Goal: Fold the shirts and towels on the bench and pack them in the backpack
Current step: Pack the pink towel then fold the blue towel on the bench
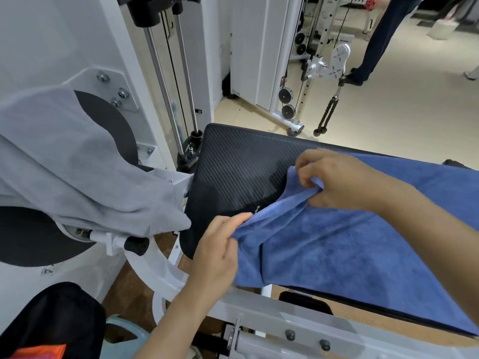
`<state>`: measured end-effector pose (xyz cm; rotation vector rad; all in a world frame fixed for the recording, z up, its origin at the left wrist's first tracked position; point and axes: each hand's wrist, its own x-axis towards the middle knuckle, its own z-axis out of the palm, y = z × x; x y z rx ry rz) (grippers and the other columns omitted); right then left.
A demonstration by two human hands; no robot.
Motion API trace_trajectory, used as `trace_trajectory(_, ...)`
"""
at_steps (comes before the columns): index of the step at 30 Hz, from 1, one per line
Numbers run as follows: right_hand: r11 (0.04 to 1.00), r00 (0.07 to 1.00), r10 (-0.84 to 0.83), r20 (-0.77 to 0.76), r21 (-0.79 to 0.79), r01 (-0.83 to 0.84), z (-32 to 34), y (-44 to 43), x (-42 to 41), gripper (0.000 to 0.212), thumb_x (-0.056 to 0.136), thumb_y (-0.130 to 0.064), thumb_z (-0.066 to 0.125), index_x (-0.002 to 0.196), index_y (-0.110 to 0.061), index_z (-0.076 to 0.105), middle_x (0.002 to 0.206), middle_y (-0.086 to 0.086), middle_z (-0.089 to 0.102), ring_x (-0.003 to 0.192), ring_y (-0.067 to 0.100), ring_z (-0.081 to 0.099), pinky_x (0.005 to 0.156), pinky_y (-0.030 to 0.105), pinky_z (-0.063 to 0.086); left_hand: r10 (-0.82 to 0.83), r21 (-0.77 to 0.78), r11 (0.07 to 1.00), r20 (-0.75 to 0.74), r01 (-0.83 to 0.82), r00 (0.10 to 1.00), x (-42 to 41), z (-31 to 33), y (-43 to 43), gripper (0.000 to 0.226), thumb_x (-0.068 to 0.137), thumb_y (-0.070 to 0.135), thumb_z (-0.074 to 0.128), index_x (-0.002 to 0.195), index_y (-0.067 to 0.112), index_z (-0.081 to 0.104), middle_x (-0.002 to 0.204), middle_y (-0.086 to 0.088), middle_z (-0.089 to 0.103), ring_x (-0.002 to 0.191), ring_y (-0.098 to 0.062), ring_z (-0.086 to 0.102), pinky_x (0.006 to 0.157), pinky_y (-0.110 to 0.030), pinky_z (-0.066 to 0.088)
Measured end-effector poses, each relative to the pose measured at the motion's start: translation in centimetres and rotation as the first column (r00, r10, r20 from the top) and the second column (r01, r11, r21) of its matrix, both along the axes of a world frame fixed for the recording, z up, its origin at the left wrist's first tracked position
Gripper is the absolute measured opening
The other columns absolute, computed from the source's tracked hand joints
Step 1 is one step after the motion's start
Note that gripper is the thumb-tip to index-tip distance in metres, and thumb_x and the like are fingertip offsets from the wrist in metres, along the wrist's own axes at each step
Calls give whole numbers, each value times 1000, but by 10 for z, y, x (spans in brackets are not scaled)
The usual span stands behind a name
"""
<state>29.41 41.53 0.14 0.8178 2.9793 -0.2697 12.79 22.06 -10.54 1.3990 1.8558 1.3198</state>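
On the black bench pad [238,161], the blue towel [337,250] is lying spread out. We are gripping its left edge: left hand [219,251] pinching the near corner, right hand [339,181] bunching the far corner. Grey cloth [77,164] is hanging over the machine [64,35] beside the pad, and a black bag [51,320] is sitting lower left.

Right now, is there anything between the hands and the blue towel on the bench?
Nothing visible does. The left hand already pinches the blue towel at its near corner, and the right hand pinches its far corner, just above the black bench.
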Motion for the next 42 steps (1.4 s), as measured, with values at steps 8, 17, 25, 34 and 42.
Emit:
trace_trajectory(8,819,886,-320,-336,-569,80,22,18,-30,30,76,6,55,66,-21,47,85,24,63,69,22,56,54,33,49,233,-200,961,206,-192,951,-11,-12,-1,14,97,28,55,86,25,63,81,6,65,80,-11,62,68,-24,49)
trace_trajectory(17,877,740,-418,-526,-446,179,9,41,-110,23,81,-5,57,100,-18,56,70,0,63,62,14,52,62,27,45,445,-273,895,524,-352,726,-31,-33,-17,7,91,14,65,95,17,70,87,-1,74,85,-17,70,73,-28,53)
trace_trajectory(25,935,914,-343,-214,-168,311,-31,52,-165,31,84,-22,62,114,-17,62,93,0,64,92,22,59,80,36,51,557,-336,827,373,-451,742,-40,-50,-24,7,93,31,61,100,31,63,94,10,69,90,-6,65,71,-15,45)
trace_trajectory(34,919,882,-385,-273,-202,339,-30,56,-184,15,83,-17,58,90,-10,69,86,6,68,86,26,61,76,39,54,678,-310,734,274,-605,682,-51,-54,-14,16,93,22,62,79,30,57,78,10,63,76,-8,60,60,-6,40)
trace_trajectory(42,924,865,-375,-333,-210,320,-31,56,-196,18,87,-24,62,91,-8,69,83,3,62,85,24,59,72,35,49,694,-324,713,453,-622,559,-47,-71,-29,13,85,10,72,88,22,69,78,3,66,67,-1,60,63,-12,47)
